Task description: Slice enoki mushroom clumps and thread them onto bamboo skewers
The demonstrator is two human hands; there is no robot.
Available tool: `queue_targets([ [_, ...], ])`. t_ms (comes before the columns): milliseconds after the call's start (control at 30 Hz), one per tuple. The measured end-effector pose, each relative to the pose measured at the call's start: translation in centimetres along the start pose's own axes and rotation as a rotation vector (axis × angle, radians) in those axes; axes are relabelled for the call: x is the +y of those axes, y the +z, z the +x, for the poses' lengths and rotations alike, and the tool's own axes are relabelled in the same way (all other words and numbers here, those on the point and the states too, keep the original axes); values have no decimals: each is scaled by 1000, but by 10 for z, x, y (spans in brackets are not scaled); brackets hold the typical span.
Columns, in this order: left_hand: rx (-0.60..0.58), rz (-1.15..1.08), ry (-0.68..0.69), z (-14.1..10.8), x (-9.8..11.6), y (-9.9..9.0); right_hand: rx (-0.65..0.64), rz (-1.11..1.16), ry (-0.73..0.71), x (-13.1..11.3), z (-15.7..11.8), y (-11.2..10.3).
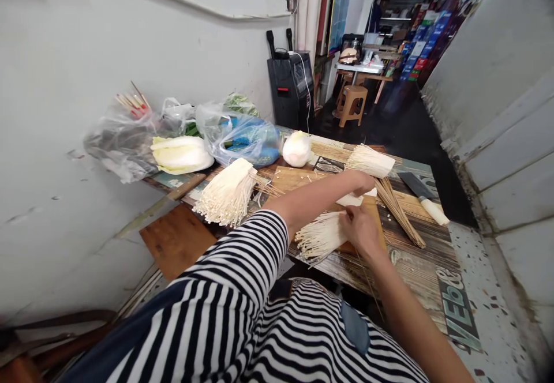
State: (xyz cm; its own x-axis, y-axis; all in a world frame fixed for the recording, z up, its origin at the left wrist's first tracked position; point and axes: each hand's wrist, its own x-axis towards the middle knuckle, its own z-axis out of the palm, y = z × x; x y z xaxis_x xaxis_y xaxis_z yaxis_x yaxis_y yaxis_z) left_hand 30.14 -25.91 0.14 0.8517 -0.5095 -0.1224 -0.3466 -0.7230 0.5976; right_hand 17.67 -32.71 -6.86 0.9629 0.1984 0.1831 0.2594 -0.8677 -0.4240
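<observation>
On the wooden cutting board [288, 180] a bunch of enoki mushrooms [322, 236] lies with its caps toward me. My right hand [362, 228] is closed on the cut end of this bunch, thumb and fingers pinching it. A thin stick runs down below that hand. My left hand [364, 182] reaches across just beyond, bent downward beside a white cut piece [350, 199]; its fingers are mostly hidden. Bamboo skewers [400, 213] lie in a loose bundle to the right. A second enoki bunch [370, 161] sits behind my hands, and another bunch [229, 192] rests at the left.
A cleaver [422, 197] with a pale handle lies at the table's right. Along the back are a napa cabbage [182, 154], a plastic bag with blue inside [246, 141] and a round white vegetable [296, 148]. A black speaker [292, 86] stands behind the table.
</observation>
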Motion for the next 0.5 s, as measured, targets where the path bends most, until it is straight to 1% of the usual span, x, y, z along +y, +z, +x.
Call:
queue_targets([
  [33, -23, 52, 5, -1, -4, 2, 16, -4, -22, 2, -9, -5],
  [100, -74, 197, 27, -4, -11, -1, 53, -11, -49, 9, -33, -17],
  [133, -77, 248, 47, -8, -13, -5, 74, -15, -52, 13, -49, -23],
  [200, -40, 321, 95, -21, -16, -16, 118, -18, -72, 25, -82, -32],
  [267, 30, 362, 138, -48, -17, -25, 91, -34, -49, 38, -114, -35],
  [333, 103, 385, 151, -87, -16, -26, 39, -28, 10, 47, -137, -32],
  [367, 133, 399, 133, -110, -16, -21, 17, -23, 40, 49, -144, -29],
  [400, 170, 426, 84, -133, -17, -13, 0, -19, 61, 50, -148, -25],
  [467, 206, 467, -32, -175, -19, 13, -16, -5, 81, 48, -150, -18],
  [500, 229, 480, -44, -193, -21, 29, -13, 1, 80, 45, -150, -16],
])
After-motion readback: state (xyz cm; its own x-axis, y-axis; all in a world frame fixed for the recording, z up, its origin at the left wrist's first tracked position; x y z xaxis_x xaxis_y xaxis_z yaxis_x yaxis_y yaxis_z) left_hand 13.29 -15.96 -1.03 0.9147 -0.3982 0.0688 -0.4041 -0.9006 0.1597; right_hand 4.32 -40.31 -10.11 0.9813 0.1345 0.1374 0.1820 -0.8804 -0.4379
